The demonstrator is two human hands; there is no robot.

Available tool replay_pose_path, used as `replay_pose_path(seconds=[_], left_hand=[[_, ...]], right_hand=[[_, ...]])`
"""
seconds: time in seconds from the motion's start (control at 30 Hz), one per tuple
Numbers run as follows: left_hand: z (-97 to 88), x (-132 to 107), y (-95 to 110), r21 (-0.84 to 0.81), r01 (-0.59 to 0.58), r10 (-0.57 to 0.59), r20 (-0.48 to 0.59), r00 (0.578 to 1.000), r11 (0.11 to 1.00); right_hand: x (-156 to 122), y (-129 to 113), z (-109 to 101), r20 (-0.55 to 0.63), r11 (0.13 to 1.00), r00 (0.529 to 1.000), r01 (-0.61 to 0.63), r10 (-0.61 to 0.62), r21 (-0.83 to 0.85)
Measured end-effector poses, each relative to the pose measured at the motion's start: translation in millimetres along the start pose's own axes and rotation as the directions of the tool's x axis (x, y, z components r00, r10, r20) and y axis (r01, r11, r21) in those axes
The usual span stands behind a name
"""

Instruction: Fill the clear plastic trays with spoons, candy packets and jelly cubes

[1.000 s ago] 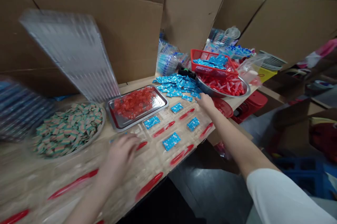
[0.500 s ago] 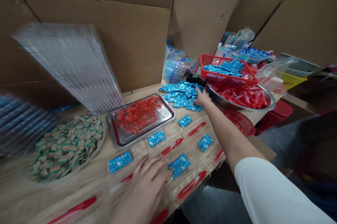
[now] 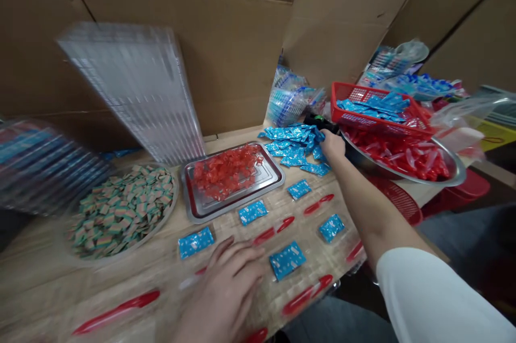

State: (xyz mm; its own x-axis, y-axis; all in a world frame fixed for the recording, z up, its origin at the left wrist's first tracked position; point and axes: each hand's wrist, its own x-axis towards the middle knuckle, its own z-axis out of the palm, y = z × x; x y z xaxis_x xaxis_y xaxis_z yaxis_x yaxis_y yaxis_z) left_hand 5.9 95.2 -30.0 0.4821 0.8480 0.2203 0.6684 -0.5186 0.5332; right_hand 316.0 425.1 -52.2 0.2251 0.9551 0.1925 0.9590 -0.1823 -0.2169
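Note:
My right hand (image 3: 334,147) is at the right end of a pile of small blue packets (image 3: 290,144), its fingers curled round some of them; how many is hidden. My left hand (image 3: 229,284) rests low over the clear plastic trays on the table, fingers stretched out and holding nothing. Single blue packets lie in the trays, one blue packet (image 3: 287,261) just right of my left hand. Red plastic pieces like small knives or pens lie between them, such as the red piece (image 3: 308,294) near the table's front edge.
A metal tray (image 3: 266,173) holds red wrapped bits. Left of it stand a round dish (image 3: 169,208) of striped pieces and a tall stack of clear trays (image 3: 137,90). A red basket (image 3: 338,97) sits on a steel bowl (image 3: 457,171) at right. Cardboard walls (image 3: 237,63) rise behind.
The view has swung left, so everything sits further right. My right hand's fingers, spread over the blue pile before, have closed on packets there. My left hand stays over the trays.

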Motion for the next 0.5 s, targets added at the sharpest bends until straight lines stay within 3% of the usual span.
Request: replay_pose_path(seconds=[0.03, 0.1, 0.17, 0.2, 0.27, 0.33, 0.37, 0.43, 0.47, 0.5], left_hand=[[-2.7, 0.6, 1.4, -0.058, 0.037, -0.038, -0.005, 0.999, 0.998], [-6.0, 3.4, 2.9, -0.203, 0.123, -0.131, -0.028, 0.991, 0.972], [-5.2, 9.2, 3.3, -0.402, 0.212, -0.250, -0.042, 0.967, 0.891], [-3.4, 13.4, 3.8, -0.529, 0.255, -0.323, -0.038, 0.946, 0.809], [1.2, 23.7, 6.8, -0.795, 0.293, -0.472, 0.009, 0.881, 0.532], [4.9, 34.3, 13.1, -0.963, 0.227, -0.565, 0.107, 0.818, 0.145], [5.9, 38.6, 16.7, -0.985, 0.167, -0.573, 0.160, 0.804, -0.041], [6.4, 43.2, 22.6, -0.941, 0.051, -0.542, 0.237, 0.806, -0.335], [6.1, 42.7, 24.1, -0.902, -0.010, -0.544, 0.251, 0.801, -0.431], [5.5, 39.9, 24.6, -0.868, -0.083, -0.580, 0.253, 0.774, -0.489]], right_hand=[[-1.3, -1.5, -9.9, -0.042, 0.998, 0.999, 0.000, 0.002, 0.066], [-7.5, -6.2, -30.1, -0.080, 0.918, 0.993, -0.052, 0.091, 0.394], [-22.0, -13.6, -47.6, 0.014, 0.667, 0.983, -0.135, 0.183, 0.733], [-33.7, -18.6, -54.6, 0.086, 0.545, 0.978, -0.177, 0.188, 0.820], [-67.6, -32.2, -64.4, 0.194, 0.458, 0.974, -0.228, 0.121, 0.859], [-115.3, -50.9, -69.5, 0.298, 0.405, 0.954, -0.270, -0.008, 0.874], [-143.0, -61.5, -70.9, 0.378, 0.340, 0.919, -0.322, -0.110, 0.884], [-200.0, -83.3, -72.6, 0.507, 0.289, 0.795, -0.426, -0.333, 0.857], [-226.8, -93.7, -73.0, 0.524, 0.299, 0.750, -0.433, -0.403, 0.850], [-250.9, -103.5, -72.9, 0.487, 0.301, 0.750, -0.387, -0.447, 0.872]])
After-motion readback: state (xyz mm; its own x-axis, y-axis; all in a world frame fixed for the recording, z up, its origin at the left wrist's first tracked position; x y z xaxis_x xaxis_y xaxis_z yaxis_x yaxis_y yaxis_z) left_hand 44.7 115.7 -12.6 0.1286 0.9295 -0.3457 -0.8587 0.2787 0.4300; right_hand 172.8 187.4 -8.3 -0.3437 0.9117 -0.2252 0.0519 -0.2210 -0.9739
